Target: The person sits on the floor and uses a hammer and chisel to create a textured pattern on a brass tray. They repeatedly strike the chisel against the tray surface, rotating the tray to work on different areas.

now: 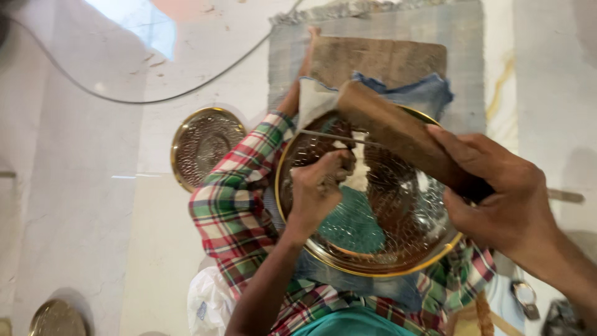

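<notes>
The hammered metal plate [379, 218], round with a bright brass rim, lay tilted on the person's lap, over a checked cloth [233, 211] draped across the legs. The left hand [320, 186] rested on the plate's face, its grip clenched around a thin metal tool [336, 137] whose point met the surface. The right hand [507, 193] hovered over the plate's right edge, its grip grasping a thick wooden block [398, 130] that slanted across the upper rim. Beyond the plate lay blue denim [423, 93], a wooden board [379, 59] and a grey mat [460, 37]. A second embossed plate [202, 146] sat on the pale floor [81, 205] to the left.
</notes>
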